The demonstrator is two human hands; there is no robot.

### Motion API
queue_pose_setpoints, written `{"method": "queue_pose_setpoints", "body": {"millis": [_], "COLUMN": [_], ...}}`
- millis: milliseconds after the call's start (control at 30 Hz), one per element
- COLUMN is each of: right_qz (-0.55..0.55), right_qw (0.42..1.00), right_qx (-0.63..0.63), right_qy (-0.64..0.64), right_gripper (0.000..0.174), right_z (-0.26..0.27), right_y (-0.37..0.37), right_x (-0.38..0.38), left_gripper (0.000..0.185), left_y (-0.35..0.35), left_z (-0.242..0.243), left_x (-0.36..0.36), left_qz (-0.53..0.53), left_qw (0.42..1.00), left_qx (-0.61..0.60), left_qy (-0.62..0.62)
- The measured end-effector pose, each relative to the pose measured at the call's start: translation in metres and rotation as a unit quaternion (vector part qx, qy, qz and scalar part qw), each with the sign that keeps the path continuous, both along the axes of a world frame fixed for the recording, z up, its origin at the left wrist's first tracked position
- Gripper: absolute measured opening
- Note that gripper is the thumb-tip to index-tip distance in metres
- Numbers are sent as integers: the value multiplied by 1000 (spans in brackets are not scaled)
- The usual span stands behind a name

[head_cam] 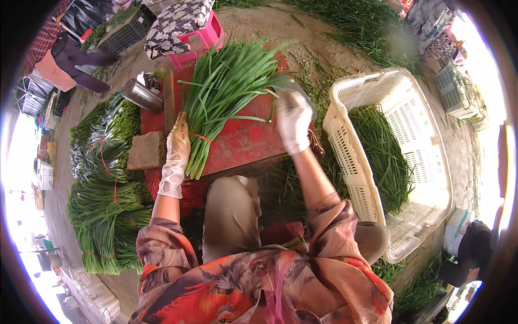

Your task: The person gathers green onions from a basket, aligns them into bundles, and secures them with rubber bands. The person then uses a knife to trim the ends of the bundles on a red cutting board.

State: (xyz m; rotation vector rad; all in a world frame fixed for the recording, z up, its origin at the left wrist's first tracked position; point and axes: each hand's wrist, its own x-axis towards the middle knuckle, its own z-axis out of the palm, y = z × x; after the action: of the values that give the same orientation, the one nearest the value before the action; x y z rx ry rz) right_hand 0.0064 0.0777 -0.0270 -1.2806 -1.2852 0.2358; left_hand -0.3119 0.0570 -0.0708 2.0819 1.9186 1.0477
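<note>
A bundle of long green leaves, likely garlic chives (230, 89), lies on a worn red board (247, 139). An orange-red band (200, 137) circles its pale stalks, and the cut ends reach the board's front edge. My left hand (178, 139), in a thin whitish glove, lies along the bundle's left side with straight fingers; whether it grips is unclear. Over the board's right side, my gloved right hand (293, 117) is blurred and its fingers look curled. Beneath it show a grey flat blade (309, 99) and a riveted knife handle (317, 144).
Left of the board are a brick-like block (146, 150), a steel flask (142, 96) and stacked banded bundles (105, 202). A white plastic crate (425, 162) at right holds loose greens (380, 154). A pink stool (206, 34) stands beyond the board. Another person (77, 60) is at upper left.
</note>
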Motion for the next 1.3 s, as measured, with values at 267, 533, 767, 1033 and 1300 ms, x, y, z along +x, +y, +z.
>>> {"method": "queue_pose_setpoints", "body": {"millis": [267, 533, 767, 1033, 1300], "right_qz": [63, 286, 113, -107, 299], "right_qw": [990, 929, 972, 884, 663], "right_qx": [-60, -196, -173, -64, -386], "right_qy": [-112, -131, -116, -451, -568], "right_gripper": [22, 26, 21, 31, 56], "right_z": [-69, -59, -19, -4, -13], "right_y": [145, 182, 146, 49, -88], "right_x": [77, 50, 46, 95, 50], "left_gripper": [32, 34, 34, 35, 35], "left_y": [-1, -5, -9, -10, 0], "left_z": [2, -4, -6, 5, -5], "left_x": [9, 9, 3, 12, 13], "left_qz": [-17, -28, -20, 9, 8], "left_qw": [999, 998, 997, 1000, 1000], "left_qx": [17, 48, 74, 10, -10], "left_qy": [-31, -35, 4, 8, 9]}}
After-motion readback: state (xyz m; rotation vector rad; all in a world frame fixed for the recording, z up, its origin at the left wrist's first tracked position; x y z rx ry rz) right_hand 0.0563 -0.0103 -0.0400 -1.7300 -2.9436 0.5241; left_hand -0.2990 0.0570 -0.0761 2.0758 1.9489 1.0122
